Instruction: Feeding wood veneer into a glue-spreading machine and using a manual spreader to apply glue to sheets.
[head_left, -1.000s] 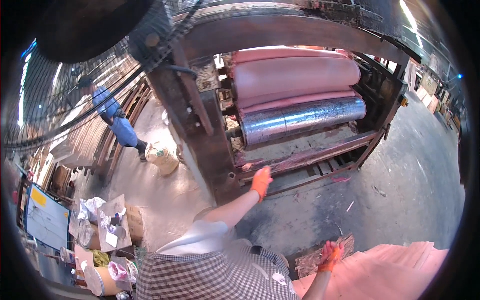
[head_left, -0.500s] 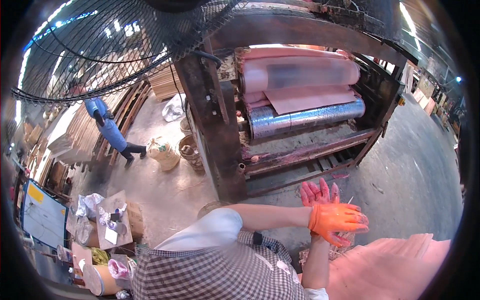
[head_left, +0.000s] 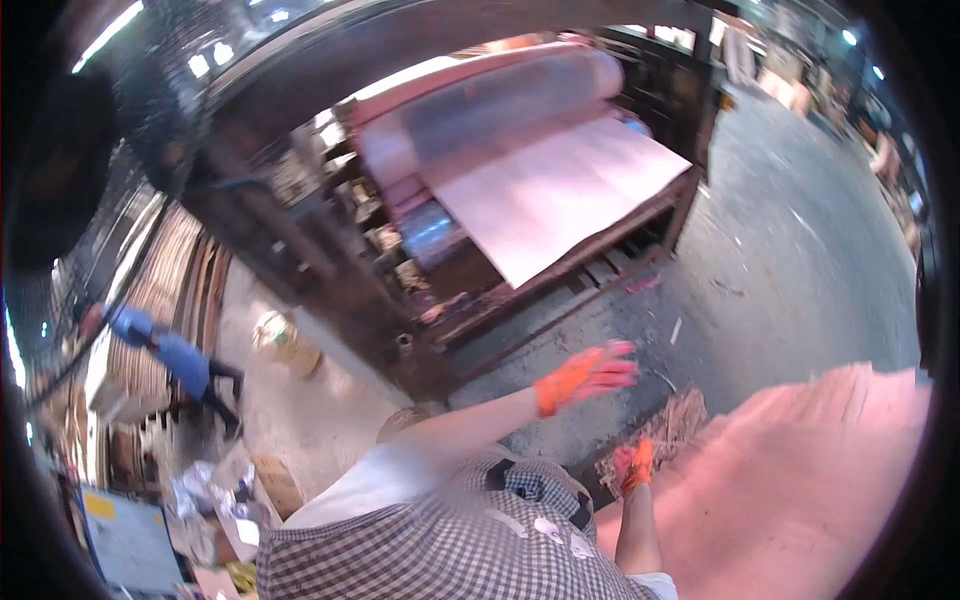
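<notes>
My left hand (head_left: pixel 590 378), in an orange glove stained pink, reaches out with fingers apart and nothing held, below the machine's front rail. My right hand (head_left: pixel 634 462), also gloved, is low at the near edge of the pile of pink sheets (head_left: pixel 770 470), beside ragged scraps (head_left: pixel 675 425); its blurred fingers are hard to make out. Ahead, a pink sheet (head_left: pixel 560 200) lies out from the pink roller (head_left: pixel 500 100) across the machine's front, largely hiding the silver roller (head_left: pixel 430 228).
The machine's dark steel frame (head_left: pixel 290 250) stands before me. A co-worker in blue (head_left: pixel 175 360) is at the left near stacked boards (head_left: pixel 135 390) and a sack (head_left: pixel 285 340). Lower left are cluttered cartons (head_left: pixel 275 485) and a blue-edged panel (head_left: pixel 130 540).
The pink sheet has come out from the rollers over the machine's front. My hands, close together half a second ago, have separated. The co-worker has moved, and my view has tilted.
</notes>
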